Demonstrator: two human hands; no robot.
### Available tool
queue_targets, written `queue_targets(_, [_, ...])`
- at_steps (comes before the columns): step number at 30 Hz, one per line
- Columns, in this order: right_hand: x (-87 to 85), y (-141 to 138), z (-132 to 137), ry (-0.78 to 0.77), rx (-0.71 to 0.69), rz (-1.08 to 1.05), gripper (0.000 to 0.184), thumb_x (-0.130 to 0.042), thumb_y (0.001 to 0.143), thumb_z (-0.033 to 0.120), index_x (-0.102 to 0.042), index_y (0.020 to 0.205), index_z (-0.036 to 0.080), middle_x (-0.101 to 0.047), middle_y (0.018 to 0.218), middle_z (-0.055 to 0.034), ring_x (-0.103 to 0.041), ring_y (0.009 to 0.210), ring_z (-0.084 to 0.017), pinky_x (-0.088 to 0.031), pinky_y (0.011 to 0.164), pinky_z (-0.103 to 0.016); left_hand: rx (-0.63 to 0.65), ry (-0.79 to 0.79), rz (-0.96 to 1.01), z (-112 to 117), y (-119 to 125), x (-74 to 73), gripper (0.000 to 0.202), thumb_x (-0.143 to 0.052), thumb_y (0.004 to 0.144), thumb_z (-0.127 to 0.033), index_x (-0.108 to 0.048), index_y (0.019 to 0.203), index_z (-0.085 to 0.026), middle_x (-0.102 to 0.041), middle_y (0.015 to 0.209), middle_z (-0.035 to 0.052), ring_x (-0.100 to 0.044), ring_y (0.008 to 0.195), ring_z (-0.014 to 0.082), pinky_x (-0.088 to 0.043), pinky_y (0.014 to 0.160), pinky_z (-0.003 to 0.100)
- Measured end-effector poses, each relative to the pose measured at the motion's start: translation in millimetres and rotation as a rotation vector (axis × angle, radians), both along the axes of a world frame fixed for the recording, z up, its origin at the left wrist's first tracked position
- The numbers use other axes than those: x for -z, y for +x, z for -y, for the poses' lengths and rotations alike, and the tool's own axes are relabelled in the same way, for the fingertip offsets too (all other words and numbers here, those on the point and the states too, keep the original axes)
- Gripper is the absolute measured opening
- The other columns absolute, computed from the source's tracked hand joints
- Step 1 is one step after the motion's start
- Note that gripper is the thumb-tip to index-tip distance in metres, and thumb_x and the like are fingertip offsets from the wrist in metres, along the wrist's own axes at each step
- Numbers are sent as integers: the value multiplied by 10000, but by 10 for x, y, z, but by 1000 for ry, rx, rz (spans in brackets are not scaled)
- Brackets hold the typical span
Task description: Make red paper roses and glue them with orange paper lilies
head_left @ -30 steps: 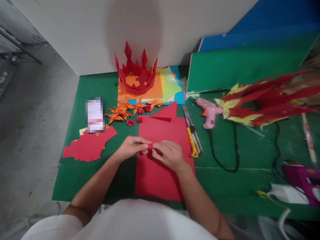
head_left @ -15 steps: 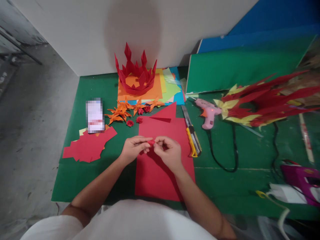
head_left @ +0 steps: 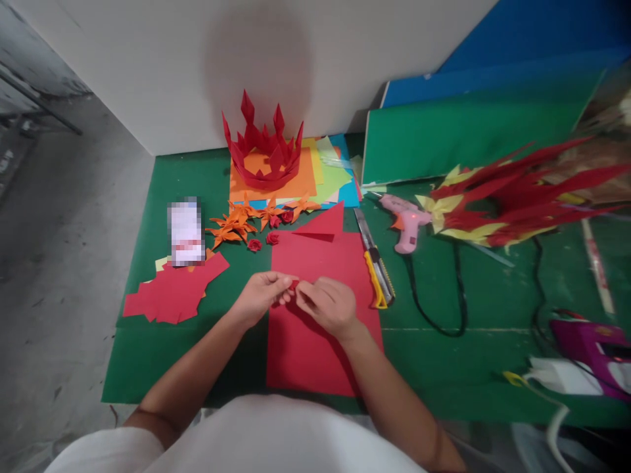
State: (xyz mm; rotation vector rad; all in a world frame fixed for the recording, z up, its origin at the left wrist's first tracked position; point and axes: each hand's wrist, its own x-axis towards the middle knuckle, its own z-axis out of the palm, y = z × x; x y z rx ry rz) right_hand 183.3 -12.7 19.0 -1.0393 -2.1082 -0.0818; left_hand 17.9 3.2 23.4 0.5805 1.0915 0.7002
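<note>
A small red paper piece (head_left: 294, 285), rolled or folded, is held above the left half of a red paper sheet (head_left: 323, 355), which lies near the middle of the desk's (head_left: 419, 374) near edge. The left hand (head_left: 263, 295) has its grip closed, thumb and forefinger pinching the piece from the left, probably to steady it without crushing it. The right hand's (head_left: 329, 303) grip is also closed, its fingertips gathered on the piece's right end; the exact finger contact is too small to tell. The two pinches meet tip to tip, which seems to suit fine shaping.

Just past the sheet's far edge, partly overlapping it, lies a folded red paper piece (head_left: 323, 226). To the left of that are small red paper roses (head_left: 254, 245) and orange paper flowers (head_left: 234, 226), apparently grouped to keep like pieces together. A yellow-handled utility knife (head_left: 375, 269) lies along the sheet's right edge, blade out toward the desk's far edge; its handle end is nearer the right hand, perhaps for easy reach. Beyond it, a pink glue gun (head_left: 407, 226) rests on its side, its small light glowing.

Toward the desk's left edge, red paper cutouts (head_left: 172, 289) lie under a pixelated phone (head_left: 186, 231). At the far edge, a red paper crown (head_left: 277, 156) stands on stacked coloured sheets (head_left: 306, 172), probably clear of the working space. A red-and-yellow paper headpiece (head_left: 522, 220) lies toward the right, in front of a green board (head_left: 468, 135).
</note>
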Motion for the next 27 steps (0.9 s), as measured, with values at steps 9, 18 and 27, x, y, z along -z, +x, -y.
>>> queue_targets(9, [53,57,-96,-456,73,-485,102,-595,862,246,-622,960,237,-680,774,-13,-616,652,-146,-505,620,-290,-23,70,101,-91,20,-116,430,-800,627,-427,-665,917,-140,-669,637,6,-601,570,81,-431,563,191])
queue_targets(18, [57,-51,-100,-689,59,-762,173,-629,832,283,-612,995,229,-658,929,-42,-648,806,-169,-553,750,-326,-97,203,82,-66,86,-24,396,-796,650,-323,-651,989,-178,-697,882,37,-645,706,104,-504,671,223])
queue_targets(27, [-10,-20,-111,-568,92,-616,71,-631,827,254,-643,893,232,-651,909,-47,-614,906,-208,-511,825,-375,-78,308,-28,-47,102,-38,393,-744,706,-401,-691,1023,-175,-709,1010,86,-655,722,119,-550,725,263])
